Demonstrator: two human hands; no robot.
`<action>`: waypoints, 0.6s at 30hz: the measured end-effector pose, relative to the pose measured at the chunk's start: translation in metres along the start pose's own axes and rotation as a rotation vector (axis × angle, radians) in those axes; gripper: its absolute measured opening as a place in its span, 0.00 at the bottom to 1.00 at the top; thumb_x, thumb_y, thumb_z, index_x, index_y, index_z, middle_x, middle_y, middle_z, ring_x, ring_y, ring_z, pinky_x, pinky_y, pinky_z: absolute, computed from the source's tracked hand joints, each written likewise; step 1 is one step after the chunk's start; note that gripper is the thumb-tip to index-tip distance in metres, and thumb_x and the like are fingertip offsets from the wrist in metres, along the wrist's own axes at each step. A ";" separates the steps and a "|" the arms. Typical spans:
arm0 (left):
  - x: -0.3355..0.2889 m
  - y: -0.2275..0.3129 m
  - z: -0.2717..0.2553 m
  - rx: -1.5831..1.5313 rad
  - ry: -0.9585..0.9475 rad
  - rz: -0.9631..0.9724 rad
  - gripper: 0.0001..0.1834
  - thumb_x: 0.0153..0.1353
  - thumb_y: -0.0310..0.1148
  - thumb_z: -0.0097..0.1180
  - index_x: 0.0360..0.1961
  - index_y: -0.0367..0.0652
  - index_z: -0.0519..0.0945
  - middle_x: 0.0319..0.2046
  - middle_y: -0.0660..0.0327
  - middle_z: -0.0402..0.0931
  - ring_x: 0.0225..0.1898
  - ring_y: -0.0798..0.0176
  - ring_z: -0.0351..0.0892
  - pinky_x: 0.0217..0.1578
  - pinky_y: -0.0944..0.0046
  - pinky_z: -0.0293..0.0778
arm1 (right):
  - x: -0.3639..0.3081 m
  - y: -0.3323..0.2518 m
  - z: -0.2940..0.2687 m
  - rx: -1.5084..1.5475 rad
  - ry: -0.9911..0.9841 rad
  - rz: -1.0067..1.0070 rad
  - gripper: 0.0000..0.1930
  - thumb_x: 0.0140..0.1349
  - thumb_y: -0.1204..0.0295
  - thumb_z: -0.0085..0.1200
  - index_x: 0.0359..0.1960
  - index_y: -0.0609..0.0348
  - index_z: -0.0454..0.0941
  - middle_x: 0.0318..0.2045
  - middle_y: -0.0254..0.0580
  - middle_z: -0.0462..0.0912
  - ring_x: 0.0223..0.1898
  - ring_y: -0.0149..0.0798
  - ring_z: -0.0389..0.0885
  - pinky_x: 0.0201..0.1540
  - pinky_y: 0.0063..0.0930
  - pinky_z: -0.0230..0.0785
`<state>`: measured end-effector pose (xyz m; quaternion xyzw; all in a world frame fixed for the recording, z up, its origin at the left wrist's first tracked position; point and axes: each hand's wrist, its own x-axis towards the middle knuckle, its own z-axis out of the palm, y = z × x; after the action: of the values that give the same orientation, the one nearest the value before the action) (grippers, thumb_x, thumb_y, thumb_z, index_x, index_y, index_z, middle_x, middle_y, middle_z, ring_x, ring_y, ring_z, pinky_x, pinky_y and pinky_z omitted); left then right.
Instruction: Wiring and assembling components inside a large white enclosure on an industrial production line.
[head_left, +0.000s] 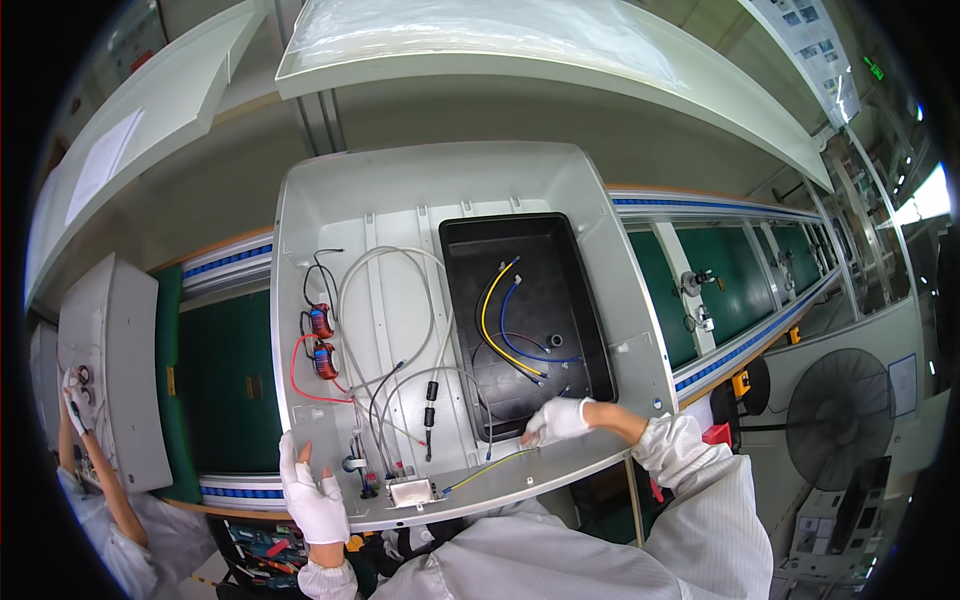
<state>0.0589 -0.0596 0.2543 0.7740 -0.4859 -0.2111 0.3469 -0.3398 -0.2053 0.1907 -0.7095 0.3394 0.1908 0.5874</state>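
The yellow-green wire (480, 472) lies along the near wall of the big grey casing (430, 180), running from beside the small silver-white box (411, 492) to the gloved right hand (560, 420), just past the near edge of the black tray (545, 280). The right fingers are curled and bunched at the wire's far end, but whether they pinch it or only touch it I cannot tell. The gloved left hand (315, 497) is at the casing's near left corner, fingers spread well apart with nothing seen between them; whether it bears on the rim is unclear. For handling this wire well, a light pinch close to its end should give better control than a grip midway, and a little slack would spare the box end from being tugged. The left fingers could steady the box while the right guide the wire, and both wrists are best lifted clear of the loose grey cable (345, 290) and the tray's rim, where a glove or lead might snag
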 end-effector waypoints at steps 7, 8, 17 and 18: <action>0.000 0.000 -0.001 0.125 0.000 0.040 0.37 0.53 0.10 0.47 0.67 0.36 0.59 0.67 0.57 0.57 0.59 0.56 0.71 0.59 0.62 0.66 | 0.000 0.064 -0.042 -0.350 0.602 0.614 0.11 0.53 0.68 0.59 0.38 0.52 0.85 0.37 0.49 0.85 0.41 0.51 0.84 0.47 0.38 0.76; 0.000 -0.001 0.000 0.114 -0.001 0.029 0.37 0.53 0.10 0.47 0.67 0.36 0.59 0.67 0.57 0.57 0.59 0.56 0.71 0.59 0.62 0.66 | 0.003 0.073 -0.044 -0.319 0.714 0.762 0.10 0.56 0.66 0.56 0.38 0.53 0.85 0.40 0.53 0.83 0.44 0.55 0.82 0.49 0.42 0.76; -0.001 -0.005 0.003 0.066 0.019 0.049 0.38 0.52 0.09 0.47 0.67 0.36 0.60 0.68 0.58 0.56 0.58 0.57 0.71 0.58 0.64 0.67 | 0.027 0.103 -0.053 -0.388 0.758 0.823 0.13 0.52 0.58 0.65 0.33 0.51 0.87 0.37 0.50 0.85 0.42 0.52 0.83 0.47 0.41 0.76; -0.001 -0.004 0.003 0.016 0.013 0.023 0.38 0.52 0.09 0.47 0.66 0.36 0.60 0.68 0.58 0.56 0.58 0.57 0.71 0.58 0.64 0.67 | 0.027 0.101 -0.054 -0.373 0.761 0.810 0.13 0.52 0.58 0.65 0.33 0.51 0.87 0.37 0.50 0.85 0.42 0.52 0.83 0.47 0.41 0.76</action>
<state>0.0596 -0.0588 0.2494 0.7725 -0.4940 -0.1984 0.3461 -0.3986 -0.2721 0.1144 -0.6332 0.7314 0.1884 0.1693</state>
